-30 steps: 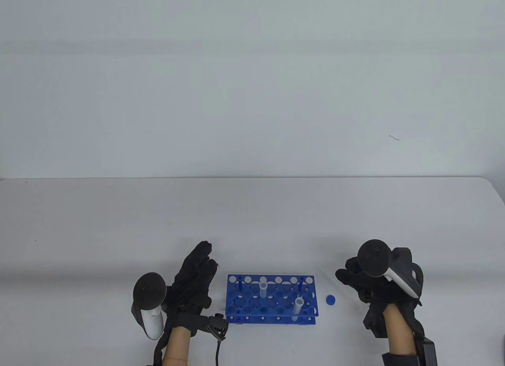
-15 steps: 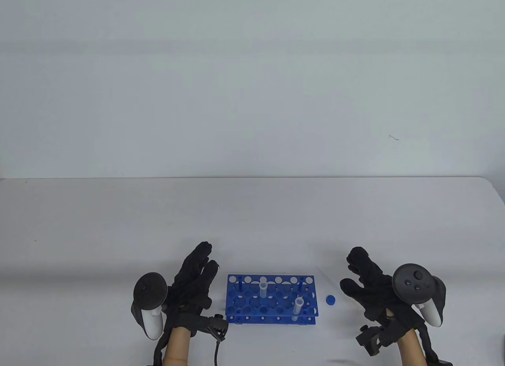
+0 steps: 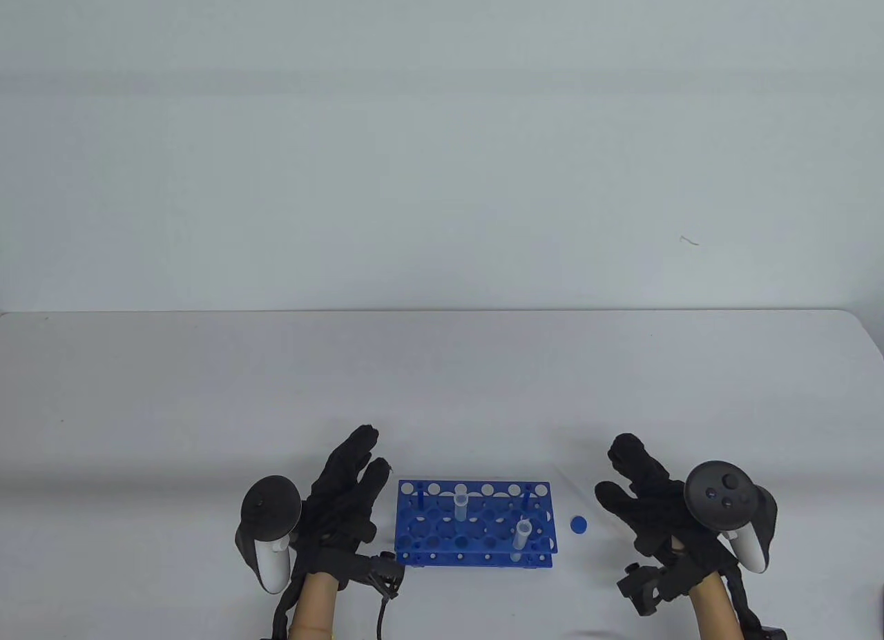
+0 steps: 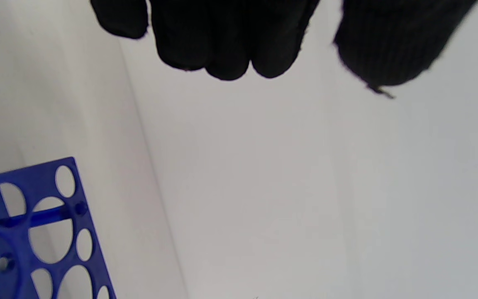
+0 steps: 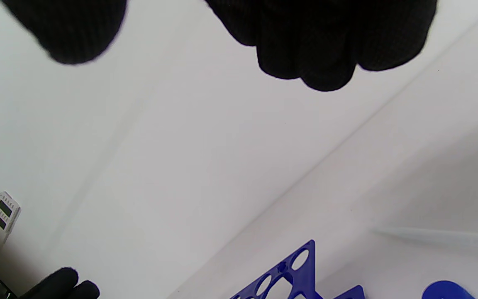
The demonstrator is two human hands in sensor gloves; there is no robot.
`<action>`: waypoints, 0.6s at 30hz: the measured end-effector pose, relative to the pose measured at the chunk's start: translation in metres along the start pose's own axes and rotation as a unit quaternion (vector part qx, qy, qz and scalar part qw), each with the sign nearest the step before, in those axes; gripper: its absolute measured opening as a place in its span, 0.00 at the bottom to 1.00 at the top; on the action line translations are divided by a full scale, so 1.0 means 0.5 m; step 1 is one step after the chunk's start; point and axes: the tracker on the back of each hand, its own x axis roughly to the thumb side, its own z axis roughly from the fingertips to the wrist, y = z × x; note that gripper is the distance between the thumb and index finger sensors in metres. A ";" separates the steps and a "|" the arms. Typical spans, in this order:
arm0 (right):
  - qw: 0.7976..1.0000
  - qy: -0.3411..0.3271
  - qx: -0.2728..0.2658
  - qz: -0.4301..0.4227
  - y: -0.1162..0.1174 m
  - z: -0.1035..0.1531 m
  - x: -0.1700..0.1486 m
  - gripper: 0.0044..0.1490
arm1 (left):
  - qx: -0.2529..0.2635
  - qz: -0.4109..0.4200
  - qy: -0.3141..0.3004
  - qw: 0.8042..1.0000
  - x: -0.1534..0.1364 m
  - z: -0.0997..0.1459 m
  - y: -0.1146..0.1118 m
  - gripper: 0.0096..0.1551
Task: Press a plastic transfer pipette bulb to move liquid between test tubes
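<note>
Pipette, translucent plastic (image 5: pixel 442 237), lies faint on desk (image 3: pixel 442 391); my empty, spread right hand (image 3: pixel 646 498) could knock blue cap (image 3: pixel 579 525).

The gloved left hand (image 3: pixel 342 505) is lying with its fingers (image 4: pixel 226 45) stretched forward and nothing in its grip, while the gloved right hand (image 3: pixel 646 505) is likewise reaching forward empty with fingers (image 5: pixel 322 45) spread, each forearm entering from the near edge with a tracker strapped on.
</note>
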 end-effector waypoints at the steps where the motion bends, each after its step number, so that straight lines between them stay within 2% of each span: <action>1: 1.000 0.002 -0.001 -0.004 0.000 0.000 -0.003 0.58 | -0.002 0.001 0.001 1.000 -0.001 0.000 -0.001 0.46; 18: 1.000 0.001 0.000 -0.007 0.006 -0.002 -0.004 0.56 | -0.012 -0.013 0.015 1.000 -0.001 0.002 -0.002 0.46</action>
